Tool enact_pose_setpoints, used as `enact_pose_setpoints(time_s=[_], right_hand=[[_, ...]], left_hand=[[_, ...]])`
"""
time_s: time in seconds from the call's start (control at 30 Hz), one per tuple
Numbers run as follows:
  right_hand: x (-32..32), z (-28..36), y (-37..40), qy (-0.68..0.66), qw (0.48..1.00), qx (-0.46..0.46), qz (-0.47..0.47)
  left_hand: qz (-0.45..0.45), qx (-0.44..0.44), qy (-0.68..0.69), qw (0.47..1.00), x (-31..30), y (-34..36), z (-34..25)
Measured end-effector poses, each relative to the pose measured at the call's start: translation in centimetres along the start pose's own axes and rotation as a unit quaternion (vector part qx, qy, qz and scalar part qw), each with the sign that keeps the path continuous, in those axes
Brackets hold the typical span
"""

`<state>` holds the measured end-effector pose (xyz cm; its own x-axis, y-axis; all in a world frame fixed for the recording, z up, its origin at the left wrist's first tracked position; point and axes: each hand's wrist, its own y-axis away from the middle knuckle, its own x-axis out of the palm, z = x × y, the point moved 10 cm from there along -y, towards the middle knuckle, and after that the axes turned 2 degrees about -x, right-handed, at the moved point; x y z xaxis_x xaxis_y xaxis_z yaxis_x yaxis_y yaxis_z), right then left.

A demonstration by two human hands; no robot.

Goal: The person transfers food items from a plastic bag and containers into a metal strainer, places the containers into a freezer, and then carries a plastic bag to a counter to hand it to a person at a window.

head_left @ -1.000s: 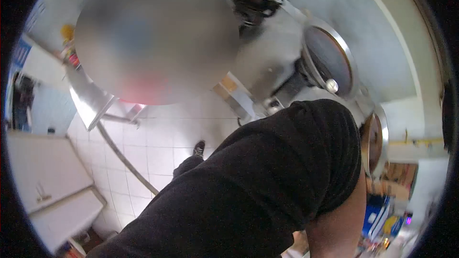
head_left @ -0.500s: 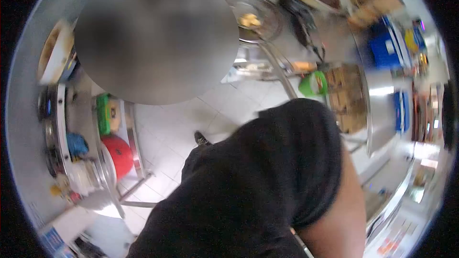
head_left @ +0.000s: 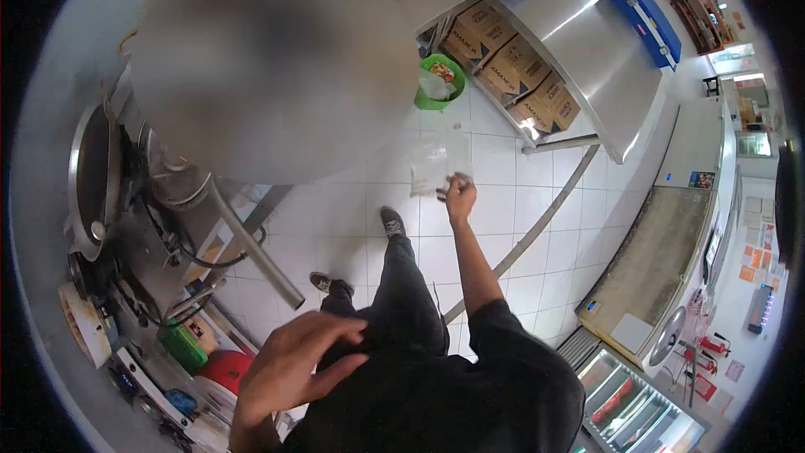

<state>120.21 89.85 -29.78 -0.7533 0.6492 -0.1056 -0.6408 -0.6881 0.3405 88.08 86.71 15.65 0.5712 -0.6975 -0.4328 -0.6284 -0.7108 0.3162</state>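
Showing my right grip [head_left: 459, 199] with its fingers and thumb pinching the lower edge of a clear, flat, flexible plastic bag [head_left: 429, 164], which I hold out at arm's length above the white square-tiled floor [head_left: 493, 239]. My left grip [head_left: 295, 359] is empty, its thumb set apart from loosely bent fingers, in front of my body. Half a second ago neither hand is in view; now both are, so the bag and my hold on it can be read. Beyond the bag, near but apart from it, stands a round green plastic bin [head_left: 438, 103] with packaging inside, beside brown printed cardboard boxes [head_left: 513, 69] under a brushed-steel desk [head_left: 605, 63]. Whether the bag holds anything, I cannot tell.
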Motion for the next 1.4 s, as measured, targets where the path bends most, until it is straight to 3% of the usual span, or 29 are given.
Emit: enact_pose_setpoints(time_s=[0.13,0.23,0.33,0.43,0.47,0.5,0.6,0.63,0.67,0.7,0.73,0.77,0.8,0.83,0.87,0.93,0.97,1.0,1.07,1.13,1.2,1.23,1.27,1.4], right_hand=[[4.6,0.4,-14.1,-0.004,1.0,-0.015,0.001],[6.8,3.0,-19.9,-0.016,0.996,0.055,-0.071],[8.8,3.0,-21.9,0.088,0.982,0.165,-0.009],[11.7,-3.5,-21.7,0.085,0.985,0.126,0.087],[12.4,-3.4,-18.0,0.106,0.973,0.167,0.12],[12.9,-6.9,-16.1,0.122,0.97,0.145,0.155],[14.0,-20.7,-7.3,0.139,0.918,0.132,0.347],[14.2,-25.5,-3.2,0.149,0.886,0.133,0.419],[13.8,-28.8,1.8,0.189,0.854,0.239,0.422],[15.2,-27.2,7.8,0.313,0.801,0.16,0.484],[16.6,-25.0,14.0,0.425,0.73,0.068,0.53],[16.6,-23.8,19.8,0.353,0.719,0.206,0.562],[17.5,-22.6,23.4,0.343,0.717,0.199,0.573],[18.4,-21.6,27.4,0.337,0.709,0.193,0.589],[20.0,-21.1,31.7,0.332,0.694,0.185,0.611],[22.9,-20.6,38.4,0.38,0.652,0.145,0.639],[24.3,-20.5,41.6,0.394,0.636,0.134,0.649],[25.2,-21.0,44.7,0.412,0.618,0.124,0.658],[27.2,-23.0,50.3,0.438,0.583,0.093,0.678],[29.4,-23.8,57.7,0.458,0.532,0.066,0.709],[30.9,-23.9,65.9,0.453,0.494,0.04,0.741],[32.1,-24.1,69.9,0.44,0.474,0.027,0.762],[33.2,-24.4,73.9,0.425,0.458,0.014,0.781],[39.2,-25.6,90.3,0.342,0.386,-0.031,0.856]], left_hand=[[-0.036,-0.145,0.024,0.988,0.6,1.5,3.6],[-0.058,-0.249,0.168,0.952,3.1,4.4,7.2],[-0.056,-0.285,0.175,0.941,4.7,6.1,8.1],[-0.078,-0.285,0.237,0.925,7.2,8.9,11.8],[-0.088,-0.283,0.26,0.919,8.1,10.0,13.9],[-0.115,-0.277,0.318,0.9,9.9,12.0,17.5],[-0.265,-0.377,0.337,0.821,14.7,19.6,28.8],[-0.292,-0.433,0.287,0.803,19.1,24.4,34.4],[-0.316,-0.489,0.241,0.777,23.5,29.2,39.6],[-0.319,-0.43,0.097,0.839,30.6,34.5,45.4],[-0.329,-0.374,-0.066,0.864,36.3,39.0,48.9],[-0.321,-0.368,-0.135,0.862,41.0,41.1,48.9],[-0.314,-0.363,-0.205,0.853,42.5,42.0,46.3],[-0.34,-0.407,-0.032,0.847,44.5,43.6,47.5],[-0.378,-0.446,0.129,0.801,47.4,46.3,49.0],[-0.44,-0.44,0.457,0.636,56.2,50.0,50.0],[-0.459,-0.376,0.606,0.53,60.5,50.0,48.6],[-0.469,-0.316,0.726,0.391,65.1,50.2,47.2],[-0.55,-0.467,0.62,0.309,72.3,54.3,49.8],[-0.581,-0.481,0.621,0.214,71.6,54.4,46.6],[-0.57,-0.478,0.64,0.195,69.7,54.8,44.7],[-0.587,-0.39,0.685,0.187,69.5,53.9,45.4],[-0.57,-0.442,0.67,0.174,70.5,54.1,45.8],[-0.59,-0.424,0.665,0.173,70.2,54.6,46.7]])
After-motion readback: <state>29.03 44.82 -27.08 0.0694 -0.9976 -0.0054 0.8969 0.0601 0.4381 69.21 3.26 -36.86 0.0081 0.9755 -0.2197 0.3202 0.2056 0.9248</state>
